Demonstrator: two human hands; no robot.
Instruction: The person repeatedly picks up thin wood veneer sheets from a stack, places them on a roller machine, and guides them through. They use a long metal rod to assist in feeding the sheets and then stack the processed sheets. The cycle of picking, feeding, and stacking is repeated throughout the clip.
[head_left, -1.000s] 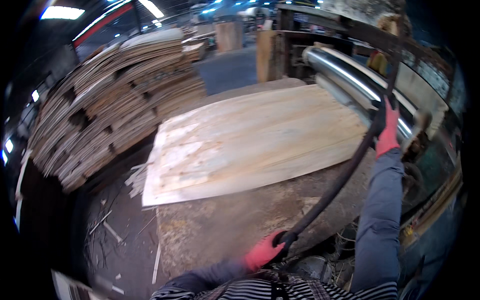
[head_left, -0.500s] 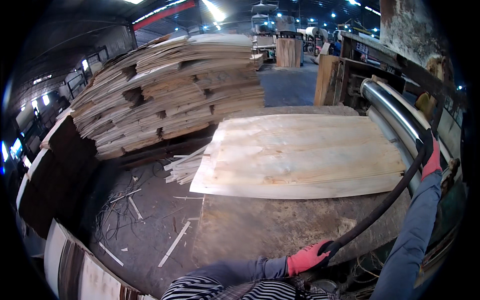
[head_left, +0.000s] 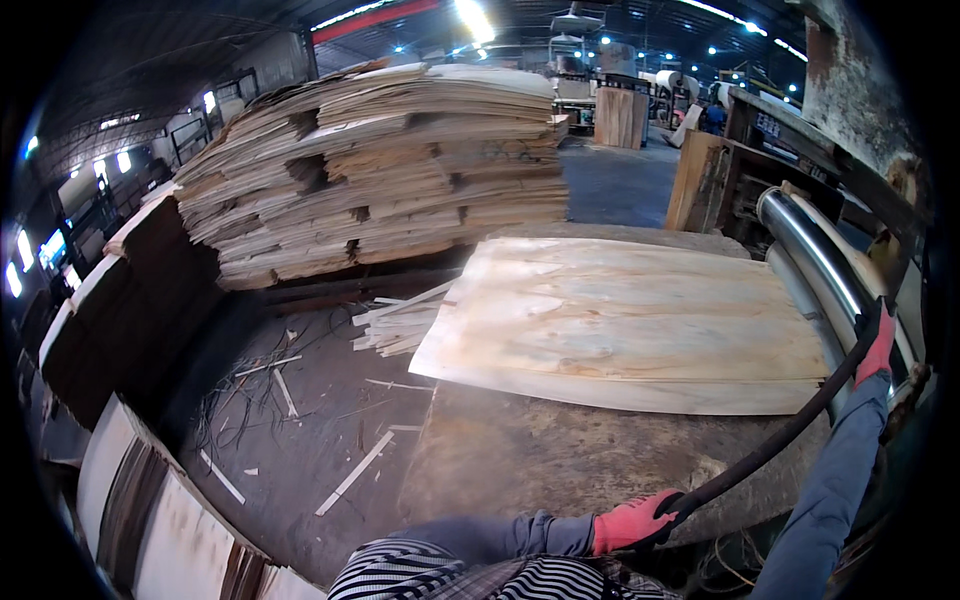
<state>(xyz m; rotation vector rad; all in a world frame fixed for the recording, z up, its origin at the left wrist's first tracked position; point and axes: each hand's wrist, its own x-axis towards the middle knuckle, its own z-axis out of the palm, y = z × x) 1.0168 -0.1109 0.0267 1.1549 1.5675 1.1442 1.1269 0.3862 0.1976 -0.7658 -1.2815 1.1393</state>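
A long dark bar or hose (head_left: 770,450), curved in the picture, runs between my hands; I cannot tell whether it is rigid. My left hand (head_left: 637,520), in a red and black glove, is closed around its near end, at the table's front edge. Farther right, my right hand (head_left: 877,342), gloved alike, grips the far end beside a shiny metal roller (head_left: 815,250). A wide pale wood veneer sheet (head_left: 620,330) lies on the worn table (head_left: 530,445), its right edge close to the rollers. Neither hand touches the sheet.
A tall stack of veneer sheets (head_left: 390,180) stands at the back left. Thin wood strips (head_left: 405,325) and dark wires (head_left: 235,405) litter the floor. More sheets (head_left: 170,510) stand at the lower left. A machine frame (head_left: 780,160) rises behind the roller.
The whole view has shifted, so most of the scene sits farther right. Both hands keep their hold on the dark bar or hose. The veneer sheet looks unmoved on the table.
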